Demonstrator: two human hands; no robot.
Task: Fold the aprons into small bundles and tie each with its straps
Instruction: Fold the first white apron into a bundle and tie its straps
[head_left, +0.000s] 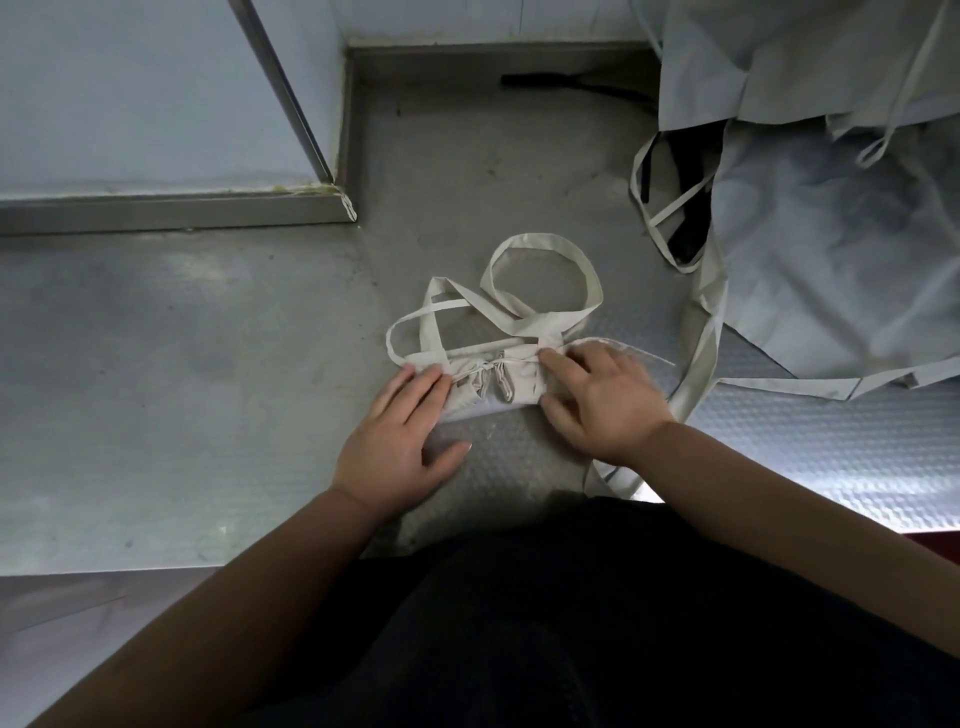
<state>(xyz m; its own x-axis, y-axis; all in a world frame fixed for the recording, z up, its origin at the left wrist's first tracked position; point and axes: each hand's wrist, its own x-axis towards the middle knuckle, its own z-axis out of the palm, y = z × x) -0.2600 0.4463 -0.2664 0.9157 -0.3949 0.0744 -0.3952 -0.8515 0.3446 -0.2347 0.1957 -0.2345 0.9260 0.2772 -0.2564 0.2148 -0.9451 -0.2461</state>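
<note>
On the folded apron's (488, 384) two end edges, left hand (400, 436) and right hand (602, 400) press with flat fingers; bare metal surface (208, 338) lies left of it, heaped aprons (831, 234) right.

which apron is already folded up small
The cream bundle between left hand and right hand; the pale aprons heaped at right lie spread open.

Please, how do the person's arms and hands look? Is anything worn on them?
The left forearm and right forearm are bare as far as the frame shows; no sleeve is visible. The left hand and right hand have no gloves, and no ring, watch or bracelet shows. The only clothing in view is a dark garment on the body below the arms.
</note>
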